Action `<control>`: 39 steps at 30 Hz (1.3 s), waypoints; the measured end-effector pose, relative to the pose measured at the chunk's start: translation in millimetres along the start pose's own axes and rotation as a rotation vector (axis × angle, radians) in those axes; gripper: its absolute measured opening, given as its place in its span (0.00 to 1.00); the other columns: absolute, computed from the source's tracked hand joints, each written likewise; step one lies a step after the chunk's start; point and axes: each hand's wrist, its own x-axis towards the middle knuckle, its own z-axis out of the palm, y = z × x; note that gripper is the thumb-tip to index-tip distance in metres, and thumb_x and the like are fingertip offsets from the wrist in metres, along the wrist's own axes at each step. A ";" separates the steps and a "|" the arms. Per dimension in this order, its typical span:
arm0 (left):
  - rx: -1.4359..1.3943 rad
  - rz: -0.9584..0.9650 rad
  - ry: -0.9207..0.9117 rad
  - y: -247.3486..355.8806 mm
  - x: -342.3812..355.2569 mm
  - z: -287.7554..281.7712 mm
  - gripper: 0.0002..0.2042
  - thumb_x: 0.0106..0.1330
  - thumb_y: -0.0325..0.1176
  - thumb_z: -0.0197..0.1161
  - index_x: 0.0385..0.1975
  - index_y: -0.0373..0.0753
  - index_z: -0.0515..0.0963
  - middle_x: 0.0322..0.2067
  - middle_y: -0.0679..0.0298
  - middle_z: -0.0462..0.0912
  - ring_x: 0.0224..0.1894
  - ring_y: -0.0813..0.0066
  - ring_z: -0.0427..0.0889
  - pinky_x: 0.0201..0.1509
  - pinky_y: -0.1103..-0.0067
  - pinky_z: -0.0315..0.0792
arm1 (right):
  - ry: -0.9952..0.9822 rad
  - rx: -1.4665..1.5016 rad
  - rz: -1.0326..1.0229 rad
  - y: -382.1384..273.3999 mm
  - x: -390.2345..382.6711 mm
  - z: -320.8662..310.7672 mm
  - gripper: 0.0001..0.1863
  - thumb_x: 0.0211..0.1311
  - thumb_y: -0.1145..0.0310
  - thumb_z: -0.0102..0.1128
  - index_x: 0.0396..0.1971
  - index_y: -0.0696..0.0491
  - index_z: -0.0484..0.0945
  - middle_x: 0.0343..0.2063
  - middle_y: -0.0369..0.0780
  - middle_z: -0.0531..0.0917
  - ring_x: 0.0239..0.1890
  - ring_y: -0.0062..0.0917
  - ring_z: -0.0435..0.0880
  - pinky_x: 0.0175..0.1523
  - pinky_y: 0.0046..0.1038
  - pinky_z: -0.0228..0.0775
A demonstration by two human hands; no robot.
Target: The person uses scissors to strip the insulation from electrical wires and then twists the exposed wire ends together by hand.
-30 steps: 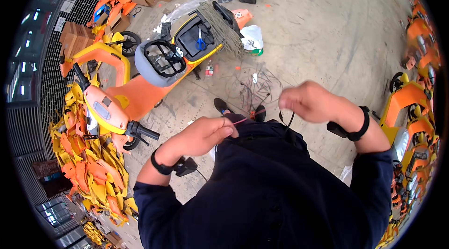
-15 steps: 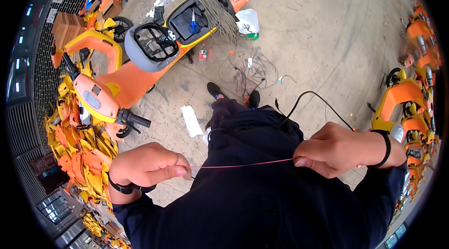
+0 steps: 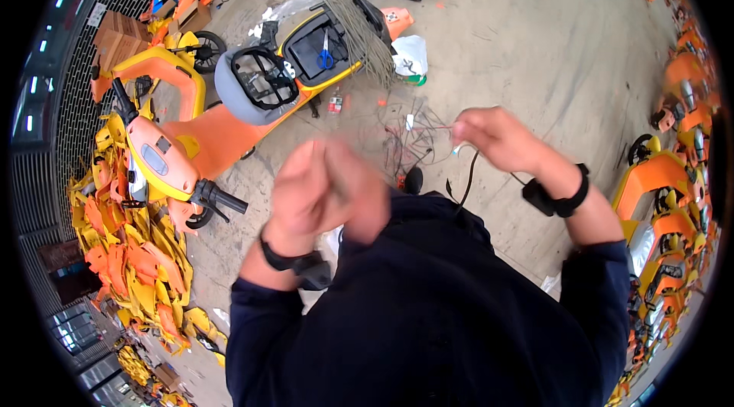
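Pinching the end of a thin black wire (image 3: pixel 468 170) between thumb and fingertips, the right hand (image 3: pixel 493 135) is closing on it at about 1 o'clock of the head view; the wire is hanging down toward the dark navy torso (image 3: pixel 428 307). The left hand (image 3: pixel 325 189) is blurring with motion near centre, fingers curled; whether it is gripping anything cannot be told.

Half a second ago both hands were lying low and wide apart with a thin red strand stretched taut between them. That strand is no longer showing, and the hands are now sitting higher and closer together, the right raised over a loose tangle of thin wires on the concrete floor (image 3: pixel 413 135). One second ago the hands were likewise close, at chest level. The judgement: the stretched length has been gathered in.

At 11 o'clock an orange-and-yellow scooter with a grey seat (image 3: pixel 252 93) is lying dismantled, blue-handled scissors (image 3: pixel 325 55) resting in its open compartment. Orange and yellow plastic panels (image 3: pixel 130 254) are piling at 8 o'clock.
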 end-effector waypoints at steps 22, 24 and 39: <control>1.476 -0.976 -0.410 66.4 4.9 51.6 0.07 0.68 0.31 0.57 0.36 0.36 0.81 0.27 0.59 0.83 0.28 0.61 0.82 0.32 0.74 0.73 | 0.020 -0.186 -0.575 -86.2 -71.9 16.9 0.07 0.50 0.76 0.68 0.26 0.57 0.77 0.13 0.37 0.74 0.11 0.28 0.75 0.15 0.27 0.67; 1.468 -0.973 -0.379 78.5 -1.6 57.2 0.07 0.68 0.31 0.58 0.36 0.36 0.81 0.28 0.59 0.84 0.29 0.61 0.83 0.32 0.74 0.73 | 0.002 -0.207 -0.569 -88.3 -76.0 11.3 0.07 0.50 0.76 0.68 0.26 0.57 0.77 0.12 0.37 0.74 0.11 0.27 0.75 0.15 0.27 0.66; 1.233 -1.099 -0.286 143.3 -57.7 54.3 0.06 0.67 0.29 0.59 0.37 0.34 0.80 0.33 0.58 0.85 0.31 0.61 0.84 0.32 0.76 0.75 | -0.160 -0.091 -0.390 -80.5 -119.7 -13.9 0.05 0.57 0.72 0.64 0.25 0.55 0.77 0.12 0.34 0.74 0.10 0.23 0.75 0.14 0.24 0.63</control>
